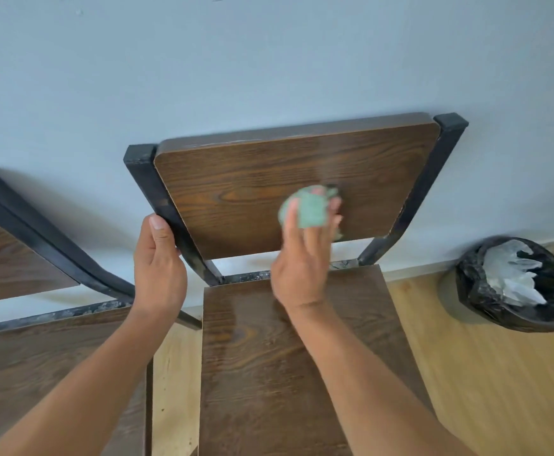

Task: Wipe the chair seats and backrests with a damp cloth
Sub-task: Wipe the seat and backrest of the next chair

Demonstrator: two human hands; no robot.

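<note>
Backrest (262,179) faces the person, long axis left-right. Right hand (305,255) bunches green cloth (308,209) flat against its lower right; unwiped panel judged to lie leftward. Left hand (158,258) clasps the left frame post (167,205). Seat (269,373) below

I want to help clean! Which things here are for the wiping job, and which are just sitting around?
For the job: green cloth, chair backrest, chair seat, second chair on the left.

Just sitting around: bin with black bag, white plastic inside it.
</note>
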